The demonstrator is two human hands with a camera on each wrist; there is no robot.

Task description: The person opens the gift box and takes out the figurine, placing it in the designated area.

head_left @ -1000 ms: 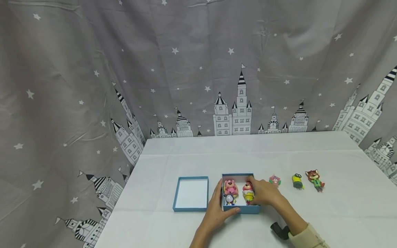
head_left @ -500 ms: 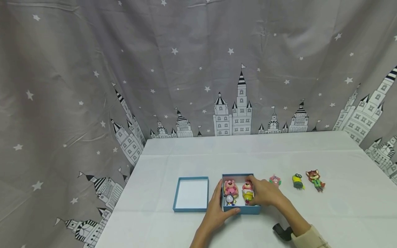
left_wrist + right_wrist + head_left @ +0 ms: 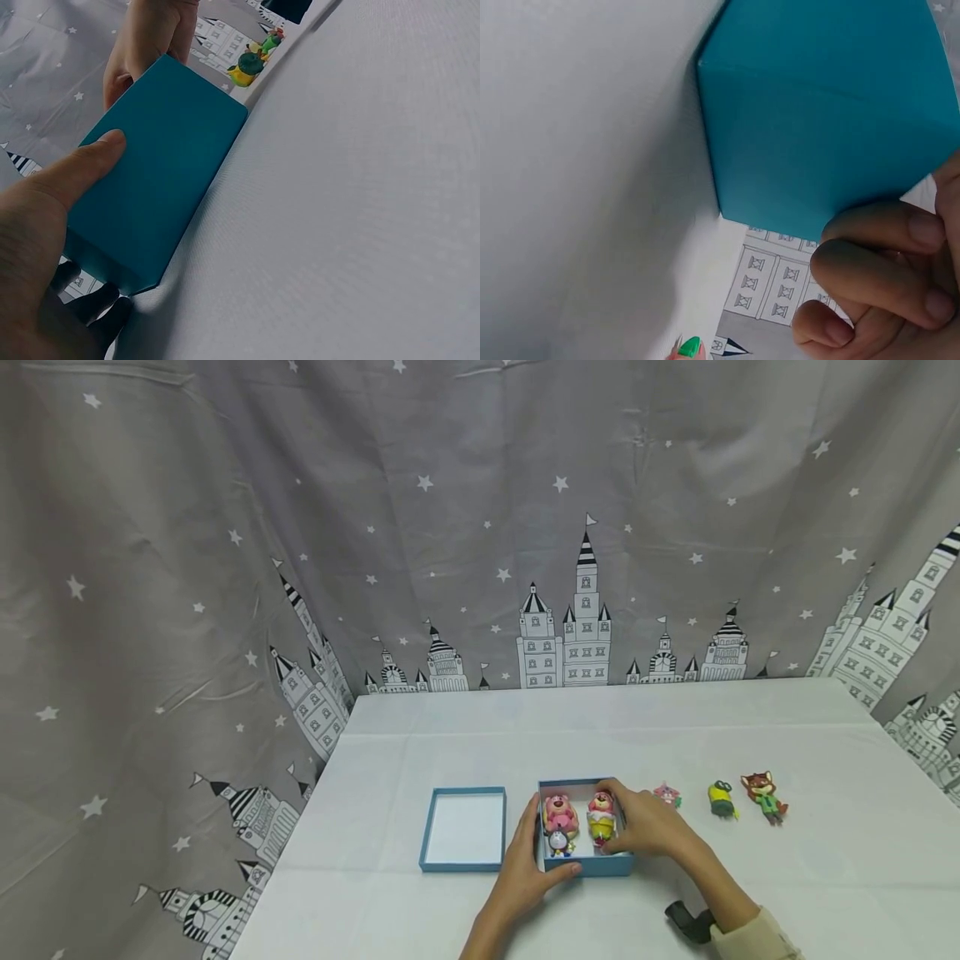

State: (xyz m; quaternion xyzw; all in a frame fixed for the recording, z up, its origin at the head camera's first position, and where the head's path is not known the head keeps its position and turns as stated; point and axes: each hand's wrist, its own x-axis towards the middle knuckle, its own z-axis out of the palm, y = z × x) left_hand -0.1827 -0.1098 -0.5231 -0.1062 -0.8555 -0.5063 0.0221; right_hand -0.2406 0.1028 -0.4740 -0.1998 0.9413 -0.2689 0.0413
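A shallow blue box (image 3: 603, 867) with a white inside stands on the white table. My left hand (image 3: 520, 870) grips its near left corner, fingers along the left side and thumb on the front wall. In the box's right half lies a pink-and-yellow bear figurine (image 3: 601, 822). The index finger and thumb of my right hand (image 3: 654, 827) hold it at its top and bottom ends. In the right wrist view the other fingers (image 3: 885, 277) curl outside the blue wall. A pink bear figurine (image 3: 560, 814) and a small dark-and-white figurine (image 3: 558, 841) lie in the left half.
Left of the box lies a blue-rimmed white lid (image 3: 463, 831). To the right lie a small pink figurine (image 3: 667, 794), a yellow-green minion figurine (image 3: 722, 800) and a fox figurine (image 3: 765, 796). A black object (image 3: 688, 922) is at my right wrist. A grey castle-print curtain (image 3: 480, 527) hangs behind.
My right hand has shifted very slightly to the right, and more of the gap beside the bear figurine shows. The left hand keeps its place on the box.
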